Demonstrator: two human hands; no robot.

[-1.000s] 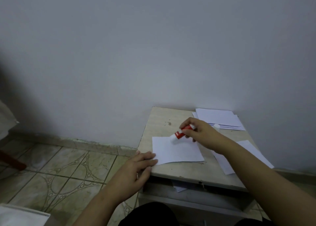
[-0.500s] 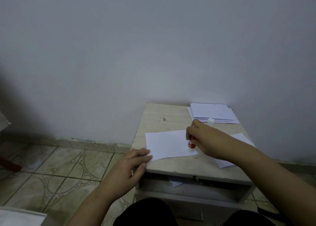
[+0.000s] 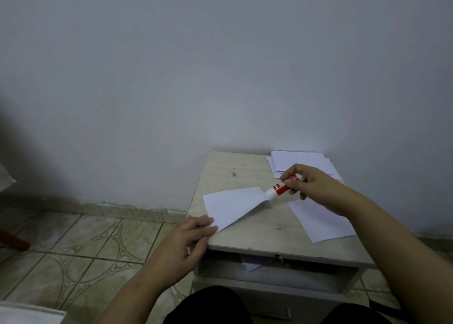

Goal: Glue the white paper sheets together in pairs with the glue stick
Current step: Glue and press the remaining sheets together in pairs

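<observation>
A person's right hand (image 3: 310, 183) grips a red glue stick (image 3: 282, 187), fingers and thumb curled round its barrel, the white tip pressed to the far right corner of a white paper sheet (image 3: 232, 207) on a small pale table (image 3: 264, 233). The left hand (image 3: 182, 240) lies flat and relaxed, straight fingertips pinning the sheet's near left corner at the table's front left edge. The sheet looks buckled, its right side drawn up to a point at the glue tip.

Just right of that sheet, a second loose sheet (image 3: 321, 222) lies on the table, partly covered by the right wrist. At the table's far right corner a stack of white paper (image 3: 300, 161) sits against the grey wall (image 3: 220, 66); the right hand hides its near edge. Dark stains mark the tabletop behind the sheet being glued.

Beneath the tabletop an open shelf holds a scrap of paper (image 3: 250, 262), mostly in shadow. Patterned floor tiles (image 3: 81, 247) spread left of the table. Dark trouser knees show at the bottom edge, cut off. A white object at the lower left corner is too cropped to identify.
</observation>
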